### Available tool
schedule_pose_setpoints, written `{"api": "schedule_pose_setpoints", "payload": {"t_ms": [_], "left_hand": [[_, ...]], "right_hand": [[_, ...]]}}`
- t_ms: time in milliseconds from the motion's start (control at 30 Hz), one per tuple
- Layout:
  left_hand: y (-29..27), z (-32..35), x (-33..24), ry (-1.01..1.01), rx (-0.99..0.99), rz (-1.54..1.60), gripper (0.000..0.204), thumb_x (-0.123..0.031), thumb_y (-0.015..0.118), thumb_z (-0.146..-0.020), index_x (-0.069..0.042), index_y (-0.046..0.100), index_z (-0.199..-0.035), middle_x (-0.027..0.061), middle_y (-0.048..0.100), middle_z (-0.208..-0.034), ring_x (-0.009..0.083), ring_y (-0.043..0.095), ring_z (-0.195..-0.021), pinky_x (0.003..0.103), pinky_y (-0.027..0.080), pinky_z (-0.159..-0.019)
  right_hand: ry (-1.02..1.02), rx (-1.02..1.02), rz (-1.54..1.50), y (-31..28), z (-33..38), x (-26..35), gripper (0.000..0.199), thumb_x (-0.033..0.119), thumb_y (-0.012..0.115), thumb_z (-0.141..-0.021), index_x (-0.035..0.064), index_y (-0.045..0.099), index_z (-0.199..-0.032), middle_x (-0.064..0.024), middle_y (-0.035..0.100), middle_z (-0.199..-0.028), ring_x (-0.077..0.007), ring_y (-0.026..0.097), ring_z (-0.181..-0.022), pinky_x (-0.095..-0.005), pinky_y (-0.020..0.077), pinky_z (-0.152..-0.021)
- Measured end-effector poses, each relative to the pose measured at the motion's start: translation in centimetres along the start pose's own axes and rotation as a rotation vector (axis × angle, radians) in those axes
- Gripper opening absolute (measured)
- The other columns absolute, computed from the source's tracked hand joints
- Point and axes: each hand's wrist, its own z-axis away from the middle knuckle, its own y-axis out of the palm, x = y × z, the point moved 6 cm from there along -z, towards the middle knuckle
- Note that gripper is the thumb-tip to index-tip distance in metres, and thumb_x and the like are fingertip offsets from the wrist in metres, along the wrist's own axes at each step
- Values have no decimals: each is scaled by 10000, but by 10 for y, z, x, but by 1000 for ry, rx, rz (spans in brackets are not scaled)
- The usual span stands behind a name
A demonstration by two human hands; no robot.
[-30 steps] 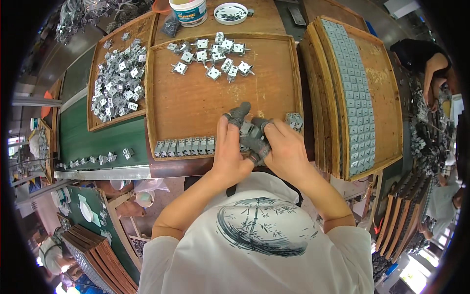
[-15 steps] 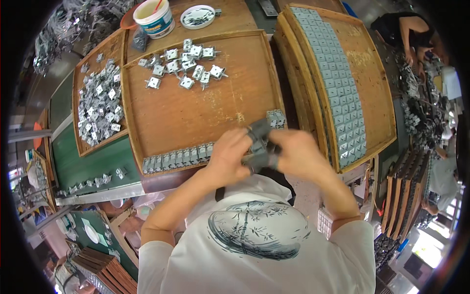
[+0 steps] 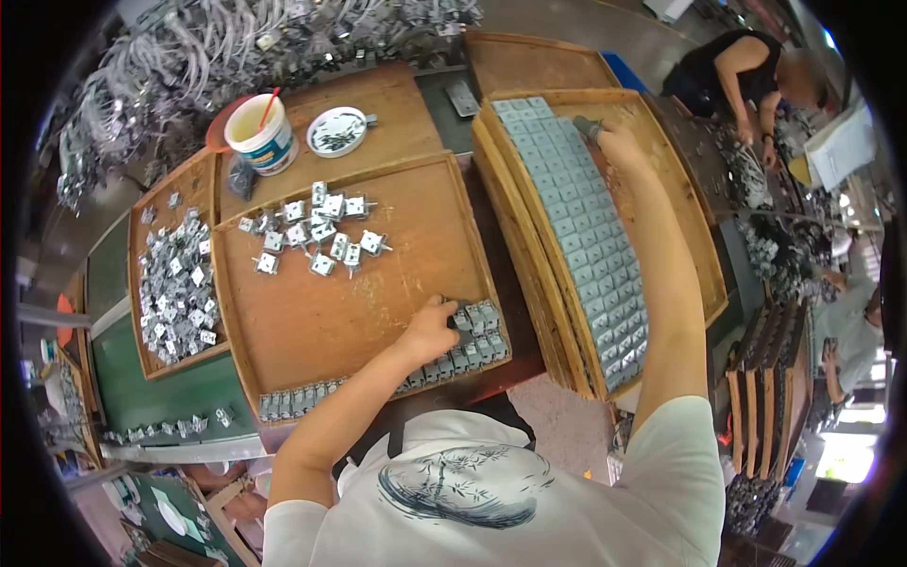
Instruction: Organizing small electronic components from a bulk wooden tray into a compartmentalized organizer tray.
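My left hand (image 3: 430, 333) is over the near right of a shallow wooden tray (image 3: 350, 345), its fingers closed on a small grey boxy metal part (image 3: 461, 321). That part sits at the left end of a short row, just behind a longer row of like parts (image 3: 293, 402) along the tray's near edge. My right hand (image 3: 619, 146) reaches far to the right, holding a grey boxy part (image 3: 588, 127) at the far end of the stacked trays. Beside it lie tight columns of square grey parts (image 3: 567, 198). Several loose parts with pins (image 3: 321, 231) lie at the back of the left tray.
A wooden tray heaped with metal parts (image 3: 179, 293) stands at the left. Behind are a white bucket with a red stick (image 3: 263, 137) and a white dish of dark small pieces (image 3: 336, 132). Another person (image 3: 732, 80) works at the far right, near piled parts.
My hands were together over a grey part near my body. They have parted: the left is down at the tray's row, the right out to the stacked trays. The view has shifted.
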Motion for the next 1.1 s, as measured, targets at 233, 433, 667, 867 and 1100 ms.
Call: {"api": "schedule_pose_setpoints", "payload": {"t_ms": [233,433,667,867,1100], "left_hand": [[-16,44,-12,174,-206,6,515,-86,656,-717,15,529,-1206,256,504,-1122,438,515,-1066,472,453,-924],[-129,159,15,199,-924,-244,241,-72,671,-782,-57,623,-1018,171,588,-991,367,590,-873,437,497,-734],[-221,341,151,-881,-1101,-833,389,-289,716,-770,-75,621,-1081,149,606,-1067,362,569,-1068,476,510,-838],[-219,348,215,-916,-884,-494,407,-294,722,-774,-95,637,-1119,140,674,-1086,363,615,-1029,435,522,-861],[-179,270,75,189,-917,1123,326,53,668,-828,-19,619,-1142,114,674,-1067,190,654,-964,313,519,-841]], "right_hand": [[-27,138,-152,43,-21,48,468,204,652,-894,12,582,-1316,-133,567,-1356,-251,505,-1272,-351,394,-1067],[-151,116,-83,-10,-128,-80,304,225,682,-869,55,653,-1119,-31,637,-925,-115,578,-823,-285,452,-702],[-131,-40,-742,6,-28,44,357,116,613,-936,49,554,-1281,-77,640,-1136,-165,626,-958,-309,477,-725],[-310,200,-700,78,145,123,334,121,610,-958,40,583,-1282,-94,635,-1178,-142,648,-880,-254,553,-741],[-224,469,-705,164,299,158,270,99,677,-902,50,638,-1165,-29,681,-1004,-130,644,-820,-285,540,-685]]}}
